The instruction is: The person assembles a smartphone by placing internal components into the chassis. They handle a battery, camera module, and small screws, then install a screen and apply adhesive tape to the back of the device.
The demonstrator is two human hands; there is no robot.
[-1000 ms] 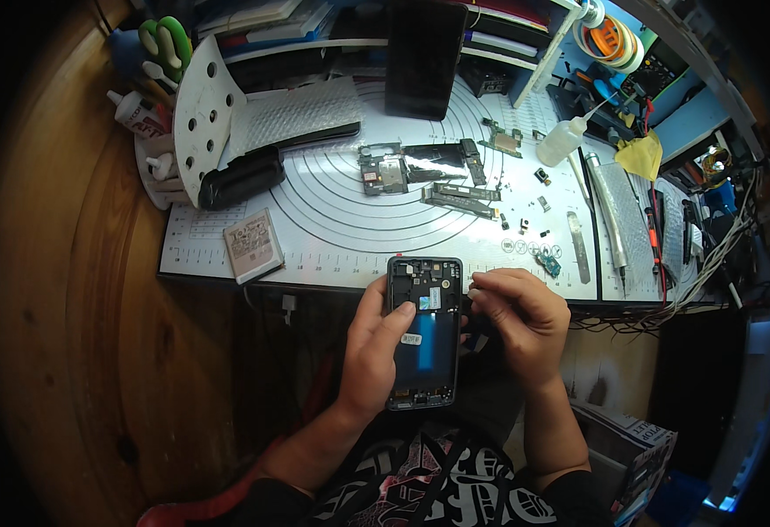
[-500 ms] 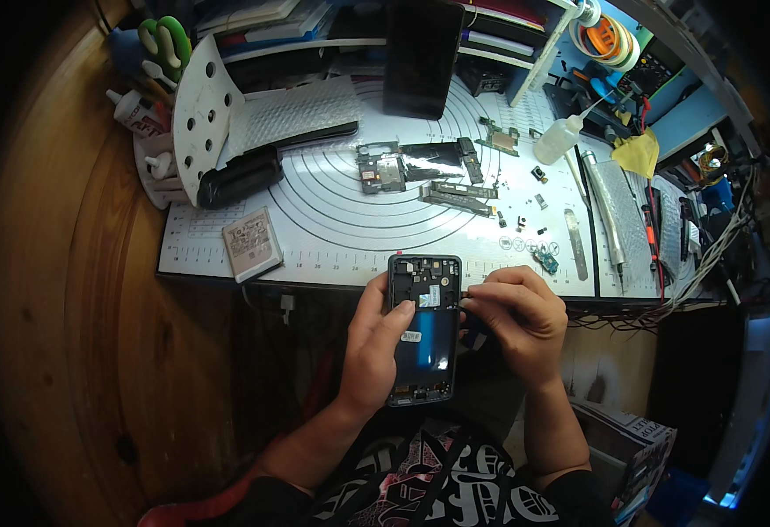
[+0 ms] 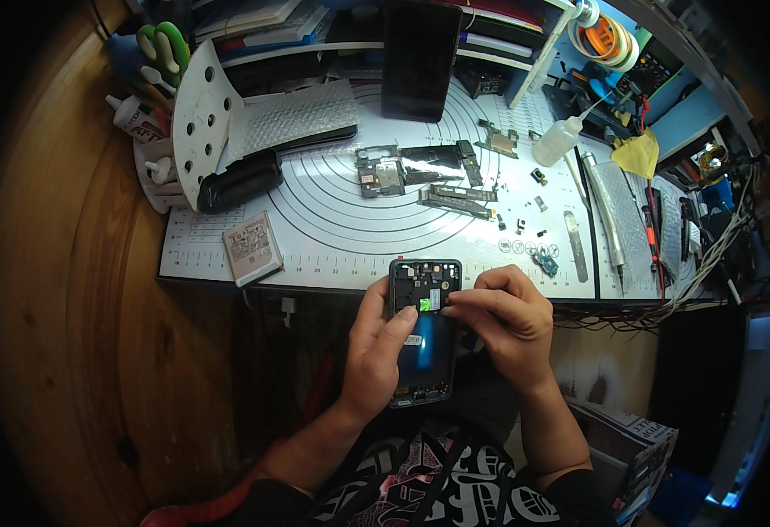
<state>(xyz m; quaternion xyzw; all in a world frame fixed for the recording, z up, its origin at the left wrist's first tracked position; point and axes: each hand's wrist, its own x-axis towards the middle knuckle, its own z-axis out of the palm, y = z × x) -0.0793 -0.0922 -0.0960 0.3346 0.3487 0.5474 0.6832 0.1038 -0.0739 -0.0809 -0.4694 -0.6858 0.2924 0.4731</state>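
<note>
An opened smartphone frame [image 3: 422,369] with its inside facing up is held just off the table's front edge. My left hand [image 3: 374,356] grips it by the left side, with the thumb lying over the inside. A small green-and-white sticker shows near the thumb tip. On the other side, the thumb and forefinger of my right hand [image 3: 512,321] are pinched together at the frame's upper right edge. Whatever sits between those fingertips is too small to make out.
Phone parts [image 3: 380,176], flex strips [image 3: 457,200] and tiny components lie on the white mat [image 3: 314,233]. A battery-like block [image 3: 252,249] is at the front left. A dark phone screen [image 3: 420,61] stands behind. At right are a dropper bottle [image 3: 557,140] and loose cables [image 3: 710,255].
My right fingertips have moved left and now lie over the frame's right edge. The frame has shifted slightly, and its sticker now shines green. My left hand keeps its grip.
</note>
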